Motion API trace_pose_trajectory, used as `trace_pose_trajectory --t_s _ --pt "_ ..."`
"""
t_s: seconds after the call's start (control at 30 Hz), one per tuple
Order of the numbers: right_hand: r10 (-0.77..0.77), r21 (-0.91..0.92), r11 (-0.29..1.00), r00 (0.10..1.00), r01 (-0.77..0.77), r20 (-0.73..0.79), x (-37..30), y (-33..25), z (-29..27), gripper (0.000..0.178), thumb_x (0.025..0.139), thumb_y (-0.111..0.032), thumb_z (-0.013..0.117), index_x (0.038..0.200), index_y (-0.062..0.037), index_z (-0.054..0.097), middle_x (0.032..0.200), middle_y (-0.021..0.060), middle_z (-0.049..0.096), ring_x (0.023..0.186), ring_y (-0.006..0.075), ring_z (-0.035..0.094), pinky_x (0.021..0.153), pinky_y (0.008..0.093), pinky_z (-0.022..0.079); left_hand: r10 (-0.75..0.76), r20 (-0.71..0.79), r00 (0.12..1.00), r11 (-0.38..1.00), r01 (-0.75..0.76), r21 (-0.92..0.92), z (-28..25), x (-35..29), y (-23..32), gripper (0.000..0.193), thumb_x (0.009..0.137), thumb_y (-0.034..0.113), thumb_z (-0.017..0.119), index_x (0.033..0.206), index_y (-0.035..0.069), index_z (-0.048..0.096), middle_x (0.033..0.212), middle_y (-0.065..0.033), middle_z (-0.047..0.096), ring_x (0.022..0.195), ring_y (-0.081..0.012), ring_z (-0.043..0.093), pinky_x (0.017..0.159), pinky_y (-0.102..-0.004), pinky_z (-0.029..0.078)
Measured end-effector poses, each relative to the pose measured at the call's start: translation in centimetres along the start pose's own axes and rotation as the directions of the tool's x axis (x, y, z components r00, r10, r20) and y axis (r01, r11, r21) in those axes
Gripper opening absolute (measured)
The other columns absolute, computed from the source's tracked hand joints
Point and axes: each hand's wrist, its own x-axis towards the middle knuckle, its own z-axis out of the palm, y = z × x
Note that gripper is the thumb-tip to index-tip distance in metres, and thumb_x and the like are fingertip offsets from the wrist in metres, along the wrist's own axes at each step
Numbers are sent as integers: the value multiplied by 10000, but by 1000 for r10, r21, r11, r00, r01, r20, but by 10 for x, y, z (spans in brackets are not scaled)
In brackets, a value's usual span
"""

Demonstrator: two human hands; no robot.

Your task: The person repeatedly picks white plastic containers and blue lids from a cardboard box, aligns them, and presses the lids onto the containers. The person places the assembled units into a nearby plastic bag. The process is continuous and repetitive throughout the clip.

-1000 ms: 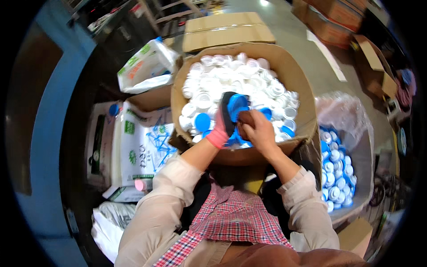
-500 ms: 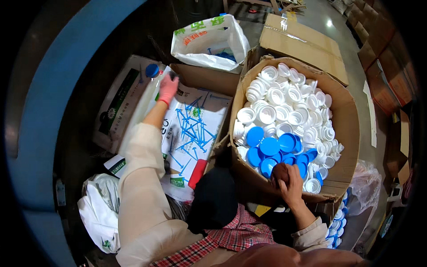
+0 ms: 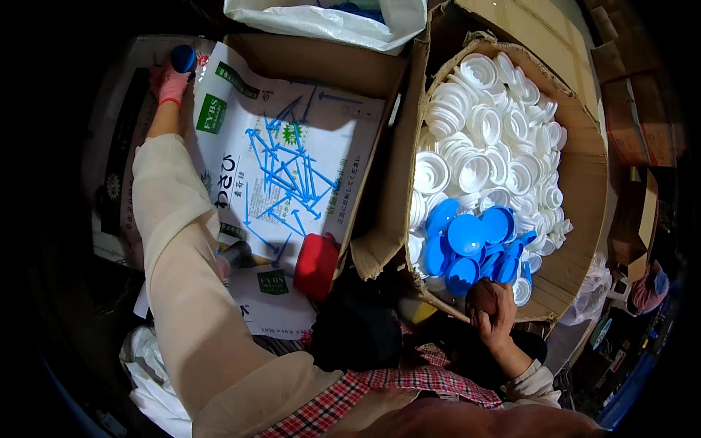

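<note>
Cardboard boxes crowd my view. Since a moment ago my left hand (image 3: 172, 82) has carried its blue cap (image 3: 182, 58) further out, fingers grasping it; my right hand (image 3: 492, 309) rests half-curled, empty, on the cap box (image 3: 584, 241) rim.

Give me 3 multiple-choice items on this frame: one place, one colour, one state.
1. Where do the blue caps lie in the big cardboard box?
A. at the edge nearest the person
B. at the far edge
C. outside it

2. What colour is the glove on the left hand?
A. green
B. pink
C. black

3. What is the left hand doing?
A. resting flat in the lap
B. reaching out to the left, holding a blue cap
C. buried in the white caps

Answers:
1 A, the blue ones sit just above the right hand.
2 B, the glove is pink.
3 B, the arm is stretched out with a blue cap at its fingertips.
</note>
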Motion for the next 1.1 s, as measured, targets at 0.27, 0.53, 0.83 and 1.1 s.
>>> trace_pose_trajectory --t_s 0.27,0.53,0.83,1.1 --pt "-34 123 991 994 47 -105 -11 6 2 467 679 -78 611 1135 7 560 986 213 555 857 404 558 749 421 470 281 214 936 165 173 -971 -156 -139 80 517 732 102 757 1208 19 574 1187 -129 586 1071 -292 595 947 -376 451" --pt "-451 25 848 746 529 -490 7 -51 -75 591 660 -33 658 1243 -62 560 1146 164 571 963 338 577 822 384 482 938 -321 132 -254 -370 -893 -444 -338 188 362 676 41 730 998 41 565 1389 -242 416 1272 -410 420 1039 -406 375" --pt "-190 79 935 675 346 -713 -23 -24 -74 495 685 -66 698 1161 -114 573 1028 129 549 846 369 600 678 422 515 989 -143 -28 38 997 64 -482 -464 304 570 945 521 478 1325 97 506 1160 -60 612 957 -163 612 746 -225 495" --pt "-343 -174 932 615 319 -710 -41 3 -93 493 697 -98 704 1175 -150 591 1022 127 561 798 345 622 637 406 522 683 -715 147 -272 -858 -436 -500 -499 339 326 881 281 576 1139 84 546 1039 -120 588 968 -296 563 861 -439 441"
